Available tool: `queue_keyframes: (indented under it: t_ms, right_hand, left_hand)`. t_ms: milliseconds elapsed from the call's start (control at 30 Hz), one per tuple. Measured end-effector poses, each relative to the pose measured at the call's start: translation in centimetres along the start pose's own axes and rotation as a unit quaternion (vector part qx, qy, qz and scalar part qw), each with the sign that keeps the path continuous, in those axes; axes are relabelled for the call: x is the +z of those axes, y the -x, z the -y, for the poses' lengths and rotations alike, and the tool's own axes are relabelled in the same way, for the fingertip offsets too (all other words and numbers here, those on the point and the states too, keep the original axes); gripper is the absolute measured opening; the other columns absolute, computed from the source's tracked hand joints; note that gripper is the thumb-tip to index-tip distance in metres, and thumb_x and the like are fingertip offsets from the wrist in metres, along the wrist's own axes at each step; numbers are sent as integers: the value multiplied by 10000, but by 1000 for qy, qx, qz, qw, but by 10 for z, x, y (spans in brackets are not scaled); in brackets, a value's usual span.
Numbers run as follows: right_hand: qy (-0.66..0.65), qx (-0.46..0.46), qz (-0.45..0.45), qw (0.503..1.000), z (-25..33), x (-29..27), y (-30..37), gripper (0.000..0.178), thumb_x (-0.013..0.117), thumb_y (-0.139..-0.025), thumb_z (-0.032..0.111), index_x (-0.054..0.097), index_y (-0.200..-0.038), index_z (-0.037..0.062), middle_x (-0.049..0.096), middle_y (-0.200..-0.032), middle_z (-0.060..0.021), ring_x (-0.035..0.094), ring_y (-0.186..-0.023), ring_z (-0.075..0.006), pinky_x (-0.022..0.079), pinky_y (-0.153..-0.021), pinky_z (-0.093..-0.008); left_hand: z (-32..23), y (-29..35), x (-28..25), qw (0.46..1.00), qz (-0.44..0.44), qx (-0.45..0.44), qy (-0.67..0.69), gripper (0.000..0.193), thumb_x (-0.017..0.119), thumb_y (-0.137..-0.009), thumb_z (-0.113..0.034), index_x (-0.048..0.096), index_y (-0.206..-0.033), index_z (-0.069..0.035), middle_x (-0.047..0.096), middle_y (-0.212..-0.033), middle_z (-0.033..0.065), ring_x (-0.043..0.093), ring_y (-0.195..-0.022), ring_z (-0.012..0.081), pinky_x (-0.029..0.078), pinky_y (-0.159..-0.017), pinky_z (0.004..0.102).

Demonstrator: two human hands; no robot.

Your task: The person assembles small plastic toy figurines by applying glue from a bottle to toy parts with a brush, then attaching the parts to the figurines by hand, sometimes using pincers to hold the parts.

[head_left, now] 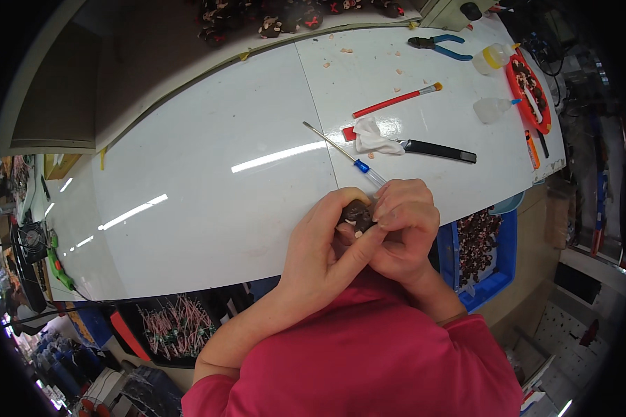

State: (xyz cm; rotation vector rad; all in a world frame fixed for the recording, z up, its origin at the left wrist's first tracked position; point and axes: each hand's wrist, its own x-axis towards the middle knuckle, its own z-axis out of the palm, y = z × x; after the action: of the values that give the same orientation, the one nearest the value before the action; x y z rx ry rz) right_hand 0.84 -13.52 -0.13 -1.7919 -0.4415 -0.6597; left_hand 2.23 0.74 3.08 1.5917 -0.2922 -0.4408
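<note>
A small, rounded dark brown figure [358,213] with pale patches is held close to my body at the table's near edge. My left hand [320,243] wraps round it, thumb and forefinger on either side. The fingers of my right hand [406,226] are bent and pinch its right side; they hide part of it. Just beyond my right knuckles is a screwdriver [361,166] with a clear and blue handle, its shaft pointing far left. The handle's end meets the outline of my right hand, and I cannot tell whether they touch.
Farther off lie a white cloth [375,137], a black-handled tool [438,151], a red brush [396,101] and blue-handled pliers [441,47]. Two squeeze bottles [492,109] stand near a red tray [546,124]. Below right is a blue bin [511,257] of small brown parts.
</note>
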Motion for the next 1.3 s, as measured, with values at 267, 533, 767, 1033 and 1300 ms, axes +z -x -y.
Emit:
queue_keyframes:
  t_ms: [267,533,767,1033,1300]
  right_hand:
    - [-27,-8,-7,1000,-2,5,-6,391,740,-650,-21,495,-931,100,525,-902,-42,490,-772,-214,394,-682,-319]
    - [27,28,-41,998,3,2,0,401,751,-735,108,416,-957,112,427,-909,-57,423,-825,-225,383,-725,-345]
    - [-22,71,-34,997,7,3,11,435,725,-755,32,396,-1026,115,371,-943,-46,394,-889,-191,368,-816,-336]
    - [-21,87,-37,995,3,4,9,423,713,-772,24,394,-1033,116,372,-965,-41,401,-913,-174,362,-849,-320]
    - [-46,82,-36,995,-2,5,8,429,717,-775,29,395,-1049,107,377,-978,-42,411,-917,-171,371,-851,-304]
  left_hand:
    - [-4,-2,-4,1000,-15,2,-28,274,657,-814,-117,515,-1028,-21,559,-832,104,556,-736,223,446,-658,308]
    - [0,-4,4,993,-55,76,-67,270,644,-810,-230,525,-948,-30,532,-801,123,551,-671,259,451,-599,342]
    - [1,7,11,988,-107,87,-67,323,609,-816,-331,520,-931,-42,550,-741,118,557,-683,299,435,-611,380]
    - [4,3,8,989,-106,84,-66,335,597,-820,-360,516,-926,-52,554,-723,108,561,-688,297,429,-607,386]
    - [1,2,7,990,-103,71,-67,337,600,-817,-356,517,-928,-49,558,-725,112,563,-696,301,431,-613,391]
